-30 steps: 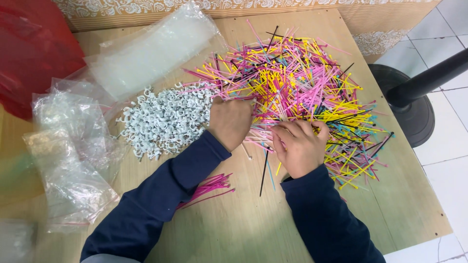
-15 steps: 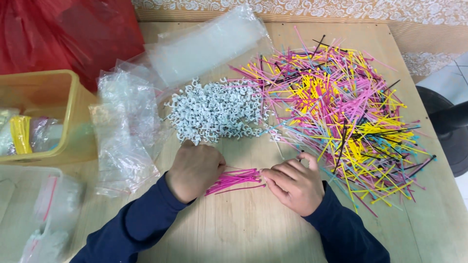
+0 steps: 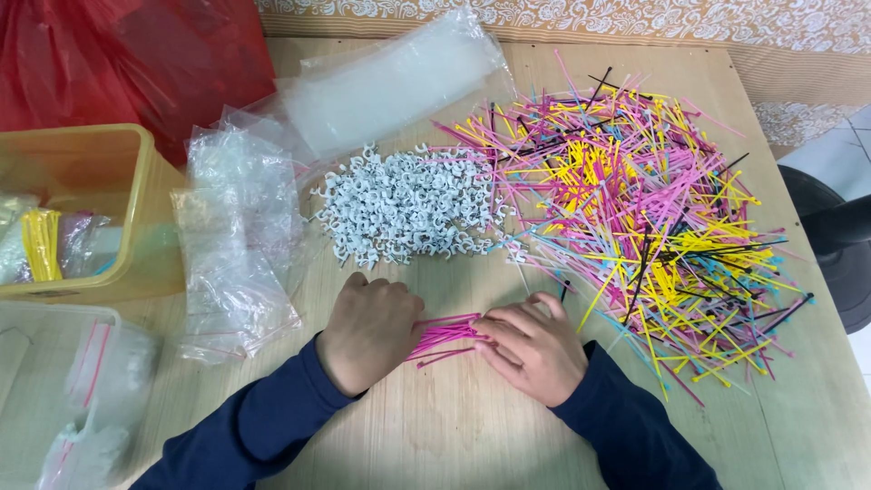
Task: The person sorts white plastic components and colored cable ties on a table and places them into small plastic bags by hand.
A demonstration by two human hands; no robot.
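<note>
Pink cable ties [image 3: 443, 334] lie bunched near the bench's [image 3: 454, 436] front edge, my left hand [image 3: 370, 330] closed around one end, my right hand [image 3: 533, 349] pressing fingers flat on the other so the ends line up; mixed pile [image 3: 635, 218] toward the right edge.

I sit at a pale wooden worktop [image 3: 472, 436] under even light. A patterned lace cloth [image 3: 635, 23] runs along its far edge. To my right, pale floor tiles [image 3: 817, 145] and a dark chair base [image 3: 839, 245].
</note>
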